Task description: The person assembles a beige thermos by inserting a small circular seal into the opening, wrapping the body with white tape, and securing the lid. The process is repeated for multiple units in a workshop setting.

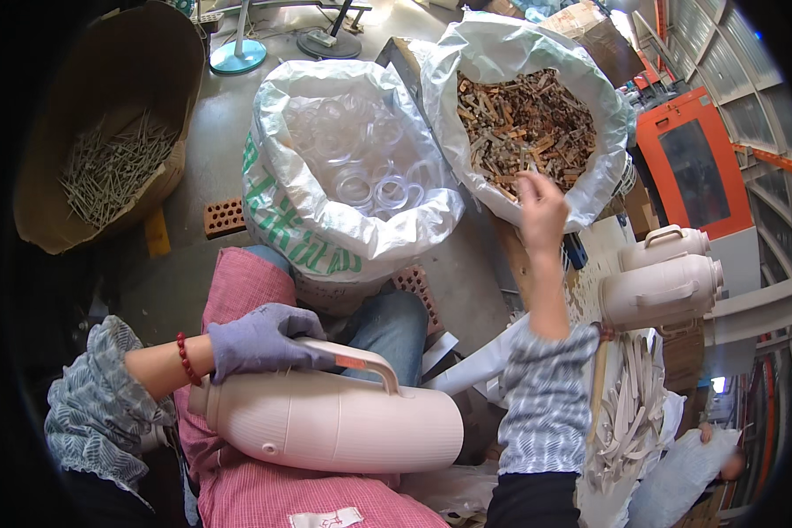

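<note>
A pale beige thermos-jug body [352,427] lies on its side across my lap, its narrow neck to the left and a long handle on top. My left hand [264,339], in a purple-grey work glove, is closed on the jug at the neck end of that handle. My bare right hand [541,207] is raised over the near rim of a white woven sack [616,132]. Its fingertips are pinched; whatever they hold is too small to make out. Small brown and tan strip-like pieces [528,114] fill this sack.
Left of that sack stands another white sack [282,198] of clear plastic rings [387,189]. A cardboard box [185,167] at far left holds thin metal pins. More beige jugs [660,290] stand at right, above a heap of pale strips [625,414]. Another person's hand [730,465] shows lower right.
</note>
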`<state>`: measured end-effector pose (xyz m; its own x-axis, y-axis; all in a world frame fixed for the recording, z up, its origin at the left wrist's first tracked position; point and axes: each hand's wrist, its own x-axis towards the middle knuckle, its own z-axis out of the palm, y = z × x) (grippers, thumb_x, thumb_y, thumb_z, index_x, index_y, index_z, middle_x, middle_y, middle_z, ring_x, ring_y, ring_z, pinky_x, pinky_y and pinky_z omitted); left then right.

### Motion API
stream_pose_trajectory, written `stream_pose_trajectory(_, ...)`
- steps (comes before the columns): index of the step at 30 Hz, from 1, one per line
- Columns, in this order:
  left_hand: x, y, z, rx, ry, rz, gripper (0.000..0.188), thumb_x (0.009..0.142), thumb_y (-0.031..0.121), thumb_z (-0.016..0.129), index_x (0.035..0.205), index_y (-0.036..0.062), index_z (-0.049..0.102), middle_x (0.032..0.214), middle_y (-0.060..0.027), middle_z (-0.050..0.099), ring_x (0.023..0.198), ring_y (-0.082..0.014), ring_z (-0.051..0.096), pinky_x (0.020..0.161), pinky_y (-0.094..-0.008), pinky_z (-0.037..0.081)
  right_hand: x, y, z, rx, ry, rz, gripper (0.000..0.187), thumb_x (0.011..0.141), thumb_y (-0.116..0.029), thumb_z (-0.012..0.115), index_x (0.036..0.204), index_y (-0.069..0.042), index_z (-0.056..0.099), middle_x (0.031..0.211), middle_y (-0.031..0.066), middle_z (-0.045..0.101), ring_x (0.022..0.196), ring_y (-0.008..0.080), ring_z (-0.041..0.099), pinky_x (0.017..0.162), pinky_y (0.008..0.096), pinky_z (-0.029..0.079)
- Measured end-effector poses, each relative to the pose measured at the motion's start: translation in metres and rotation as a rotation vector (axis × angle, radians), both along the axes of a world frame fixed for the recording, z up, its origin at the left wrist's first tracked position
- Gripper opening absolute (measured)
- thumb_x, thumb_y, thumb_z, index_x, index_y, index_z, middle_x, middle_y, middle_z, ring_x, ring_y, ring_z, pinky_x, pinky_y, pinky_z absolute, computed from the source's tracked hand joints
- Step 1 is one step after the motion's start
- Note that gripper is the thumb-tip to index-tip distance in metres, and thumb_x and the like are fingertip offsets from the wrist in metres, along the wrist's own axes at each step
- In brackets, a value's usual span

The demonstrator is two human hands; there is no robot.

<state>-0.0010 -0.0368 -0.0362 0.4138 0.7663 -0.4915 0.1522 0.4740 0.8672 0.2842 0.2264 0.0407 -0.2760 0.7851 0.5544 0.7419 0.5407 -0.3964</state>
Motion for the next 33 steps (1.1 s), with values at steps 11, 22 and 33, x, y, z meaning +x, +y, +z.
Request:
stream_pose_trajectory(11, -0.032, -0.023, 0.054, 1.056, 0.286, -0.264, 0.034, 0.073, 0.034, 0.079, 0.101, 0.0164, 0.068, 0.090, -0.0054, 0.061, 0.084, -0.0277, 0.061, 0.072, -0.0383, 0.049, 0.038, 0.082, -0.017, 0.195, -0.485, 0.002, 0.009, 0.079, -0.007, 0.065, 0.088, -0.007, 0.065, 0.085, 0.0119, 0.068, 0.081, 0.0303, 0.065, 0.075, 0.0398, 0.052)
stream_pose_trajectory(22, 0.009, 0.005, 0.073, 1.755, 0.872, 0.114, 0.044, 0.074, 0.019, 0.068, 0.118, 0.0222, 0.063, 0.117, -0.0065, 0.054, 0.100, -0.0231, 0.058, 0.079, -0.0367, 0.051, -0.071, -0.165, -0.031, -1.212, 0.984, 0.671, 0.021, 0.096, -0.019, 0.057, 0.103, -0.001, 0.064, 0.095, 0.0088, 0.069, 0.088, 0.0162, 0.066, 0.079, 0.0294, 0.055)
stream_pose_trajectory(33, -0.002, -0.032, 0.066, 1.422, 0.222, 0.113, 0.020, 0.075, 0.008, 0.067, 0.095, 0.0092, 0.061, 0.089, -0.0075, 0.058, 0.078, -0.0274, 0.063, 0.064, -0.0362, 0.052, -0.073, -0.233, -0.020, -0.973, 0.478, 0.760, 0.027, 0.086, -0.001, 0.067, 0.113, 0.002, 0.064, 0.108, 0.0089, 0.065, 0.087, 0.0138, 0.063, 0.069, 0.0259, 0.051)
